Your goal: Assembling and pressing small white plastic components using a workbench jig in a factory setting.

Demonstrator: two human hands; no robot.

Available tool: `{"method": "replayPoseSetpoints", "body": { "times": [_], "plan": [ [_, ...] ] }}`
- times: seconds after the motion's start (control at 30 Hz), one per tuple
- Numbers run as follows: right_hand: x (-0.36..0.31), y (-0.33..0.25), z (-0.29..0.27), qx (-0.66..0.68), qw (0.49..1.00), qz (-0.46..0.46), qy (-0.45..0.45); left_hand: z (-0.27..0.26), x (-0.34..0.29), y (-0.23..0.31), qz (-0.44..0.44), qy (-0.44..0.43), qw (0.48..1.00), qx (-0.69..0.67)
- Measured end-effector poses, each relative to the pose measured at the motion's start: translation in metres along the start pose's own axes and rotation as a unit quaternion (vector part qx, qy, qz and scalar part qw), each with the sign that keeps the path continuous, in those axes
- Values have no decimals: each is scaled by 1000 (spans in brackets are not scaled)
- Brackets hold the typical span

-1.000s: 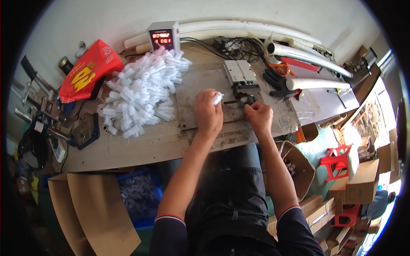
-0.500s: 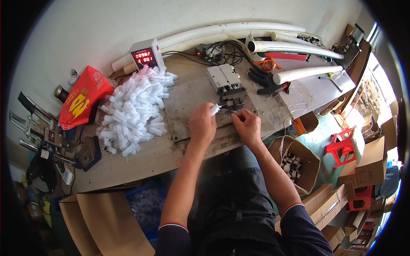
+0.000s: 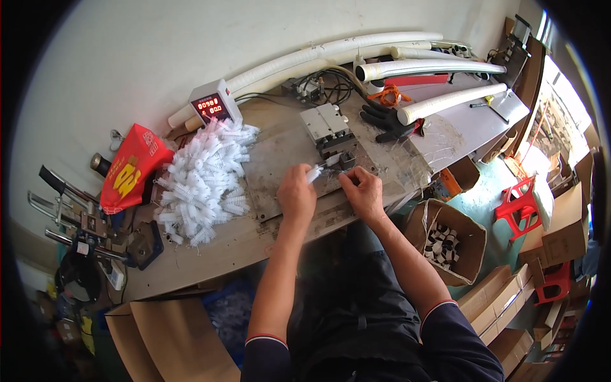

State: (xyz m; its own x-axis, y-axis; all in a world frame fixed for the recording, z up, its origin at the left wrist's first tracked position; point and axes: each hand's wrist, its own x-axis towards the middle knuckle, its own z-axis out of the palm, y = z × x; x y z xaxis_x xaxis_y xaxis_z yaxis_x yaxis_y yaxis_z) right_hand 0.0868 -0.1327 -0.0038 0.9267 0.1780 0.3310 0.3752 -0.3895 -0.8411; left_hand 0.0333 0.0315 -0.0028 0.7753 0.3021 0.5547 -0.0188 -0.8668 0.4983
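Note:
My left hand grips a small white bristle brush between thumb and fingers, pointing it at a small metal fixture. The fixture has a grey metal block at its back and a dark clamp block at its front. Just right of the brush, close to the clamp block, my right hand is closed in a pinch. Whatever lies between those fingertips is too small to make out. Left of my hands, a large heap of similar white brushes lies on the workbench.
Behind the heap stands a counter box with a red display. A red bag sits at far left. A black glove and white tubes lie at the back right. Below the bench's right side is a carton holding black-and-white pieces.
The whole view has tilted and shifted slightly. The digits on the counter box differ. Both hands stay by the fixture, the left one with the brush still in its grip.

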Motion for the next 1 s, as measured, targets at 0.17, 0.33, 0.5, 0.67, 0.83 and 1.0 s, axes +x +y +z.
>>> {"method": "replayPoseSetpoints", "body": {
  "times": [0.17,0.33,0.5,0.67,0.83,1.0],
  "plan": [
    [0,-2,-10,167,983,74,-3,-5,-6,0,22,136,989,-56],
    [2,4,-21,255,965,56,-21,-9,-6,11,89,139,982,-94],
    [3,14,-22,321,943,61,-71,-10,-5,13,107,116,982,-105],
    [-1,5,-32,377,916,96,-98,-9,-7,14,109,115,982,-98],
    [0,12,-28,379,915,105,-92,-6,-8,16,131,117,981,-85],
    [1,21,-15,387,911,95,-102,-15,-10,19,191,62,980,-6]
  ]
}}
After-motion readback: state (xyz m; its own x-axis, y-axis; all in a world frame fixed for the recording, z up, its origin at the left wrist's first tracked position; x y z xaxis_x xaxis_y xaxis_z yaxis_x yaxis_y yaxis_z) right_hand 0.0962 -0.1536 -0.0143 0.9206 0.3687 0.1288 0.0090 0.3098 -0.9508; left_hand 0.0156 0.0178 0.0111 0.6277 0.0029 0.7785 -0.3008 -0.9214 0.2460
